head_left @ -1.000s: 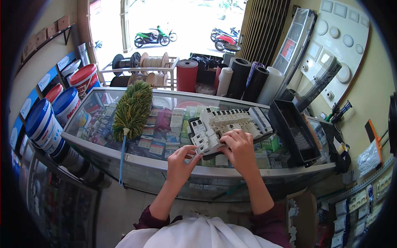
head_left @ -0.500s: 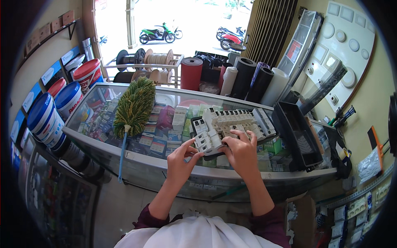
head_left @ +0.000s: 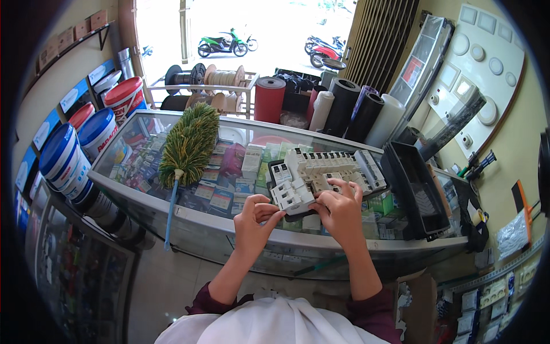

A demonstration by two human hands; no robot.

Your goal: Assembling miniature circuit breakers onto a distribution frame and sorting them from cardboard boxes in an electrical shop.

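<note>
A shallow black tray (head_left: 293, 218) of white circuit breakers (head_left: 326, 163) lies on the glass counter in front of me. At its near left corner, my left hand (head_left: 252, 222) has curled fingers, with thumb and forefinger at the edge of a wide white circuit breaker (head_left: 291, 196). My right hand (head_left: 339, 212) bends over the tray's near side. Its thumb meets the same breaker's right end, while its forefinger reaches over the breakers behind. The palm and fingers hide part of the tray's near rim.
A long black bin (head_left: 415, 189) stands right of the tray. A green-yellow duster (head_left: 190, 143) with a blue handle lies on the counter (head_left: 229, 228) to the left. Small boxes fill the case under the glass. Rolls of sheeting (head_left: 344, 103) and cable spools (head_left: 220, 80) stand behind; paint buckets (head_left: 64, 155) are left.
The view has shifted slightly. My left fingers have curled a little more and drawn back from the breaker's side. My right hand stays over the tray with small finger movements.
</note>
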